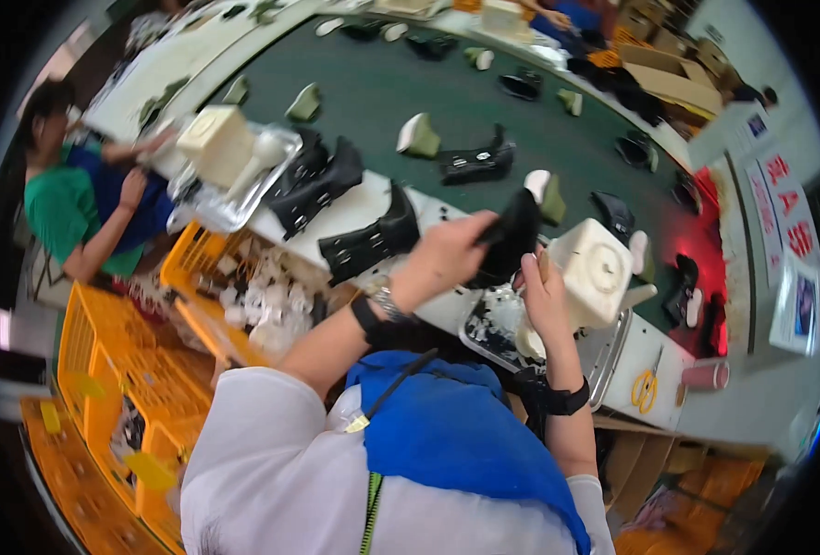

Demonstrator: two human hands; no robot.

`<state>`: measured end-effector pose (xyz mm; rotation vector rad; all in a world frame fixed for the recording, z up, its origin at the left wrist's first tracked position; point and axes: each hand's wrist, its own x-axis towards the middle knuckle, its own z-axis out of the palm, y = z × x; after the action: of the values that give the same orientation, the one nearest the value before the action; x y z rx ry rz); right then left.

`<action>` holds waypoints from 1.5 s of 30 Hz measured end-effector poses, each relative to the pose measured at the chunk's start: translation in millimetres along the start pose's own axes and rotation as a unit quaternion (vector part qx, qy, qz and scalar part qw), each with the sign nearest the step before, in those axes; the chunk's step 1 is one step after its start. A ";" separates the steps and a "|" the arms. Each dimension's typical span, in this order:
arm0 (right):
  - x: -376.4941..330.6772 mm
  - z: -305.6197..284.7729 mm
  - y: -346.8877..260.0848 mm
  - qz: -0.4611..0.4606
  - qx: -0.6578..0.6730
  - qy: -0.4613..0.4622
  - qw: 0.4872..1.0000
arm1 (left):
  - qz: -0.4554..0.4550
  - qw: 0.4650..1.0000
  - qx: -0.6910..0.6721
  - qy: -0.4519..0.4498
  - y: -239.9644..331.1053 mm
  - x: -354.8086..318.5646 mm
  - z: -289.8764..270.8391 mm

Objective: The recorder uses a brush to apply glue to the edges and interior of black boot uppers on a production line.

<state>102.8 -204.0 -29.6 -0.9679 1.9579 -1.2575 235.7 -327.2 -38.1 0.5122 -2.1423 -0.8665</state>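
My left hand [449, 248] is closed on a black boot [513, 227], which it holds tilted over the near edge of the bench. Close by, my right hand [547, 298] is raised with its fingers curled. A thin tan piece shows at those fingers, too small to name. Just right of that hand is a cream plastic container [597, 274], above a metal tray [613, 356] with small dark scraps in it. Left of my left hand, a black buckled boot [373, 236] lies on the white bench edge, with more black boots [322, 190] beyond it.
A green conveyor belt [354, 102] carries black boots and green-and-white pieces. Yellow-handled scissors [646, 388] and a pink roll [706, 374] lie at right. Orange crates [114, 342] stand at lower left. A co-worker in a green shirt [63, 208] sits at left beside another tray [271, 171].
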 end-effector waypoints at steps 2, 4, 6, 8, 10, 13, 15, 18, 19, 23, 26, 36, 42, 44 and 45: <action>3.1 12.3 6.4 -0.074 -0.059 0.023 0.995 | -0.005 0.999 -0.037 0.016 5.1 -14.0 1.4; 4.6 11.3 13.2 -0.054 -0.020 0.009 0.998 | -0.104 0.970 -0.216 -0.025 10.3 -27.1 -13.8; 9.1 6.8 15.5 0.059 -0.007 -0.014 0.998 | -0.126 0.921 -0.360 -0.082 -7.6 -38.6 -25.8; 8.3 17.0 0.0 0.058 0.091 -0.014 0.994 | -0.031 0.977 -0.204 -0.062 -20.5 -45.5 -35.6; 7.1 26.2 -4.9 0.075 0.083 -0.031 0.993 | -0.034 0.989 -0.131 -0.060 -25.1 -51.1 -36.2; -0.6 41.6 -30.2 0.117 0.100 -0.070 0.986 | -0.071 0.990 -0.104 -0.063 -32.4 -54.2 -31.7; -2.9 39.2 -24.5 0.099 0.094 -0.112 0.984 | -0.114 0.983 -0.145 -0.024 -31.9 -54.5 -30.1; -4.2 28.4 -14.5 0.092 0.047 -0.170 0.980 | -0.119 0.959 -0.258 -0.002 -46.6 -51.6 -13.7; 1.4 22.9 -12.9 0.045 -0.053 -0.152 0.986 | -0.167 0.939 -0.299 -0.016 -46.6 -48.2 -14.0; 17.0 2.2 -20.3 -0.150 -0.133 -0.030 0.979 | -0.194 0.828 -0.502 -0.158 -55.5 -40.2 -16.4; 11.2 -11.7 -37.1 -0.087 -0.065 -0.111 0.988 | -0.198 0.770 -0.549 -0.259 -44.2 -37.0 -8.4; 15.0 -28.1 29.6 -0.051 -0.039 0.134 0.989 | -0.039 0.954 -0.112 -0.275 -6.4 -23.9 1.4; 10.1 -26.8 20.1 0.085 0.125 0.121 0.981 | 0.015 0.989 -0.116 -0.089 -9.7 -35.1 26.9; 11.9 -28.0 40.5 0.092 0.100 0.107 0.985 | 0.001 0.990 -0.113 -0.088 2.4 -28.1 16.5; 10.9 -29.1 47.6 0.099 0.073 0.088 0.988 | 0.004 0.989 -0.106 -0.105 0.1 -25.2 12.6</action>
<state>61.7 -185.7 -64.3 -0.5920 2.0064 -1.3880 242.0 -306.9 -56.6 0.3158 -2.2039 -1.1731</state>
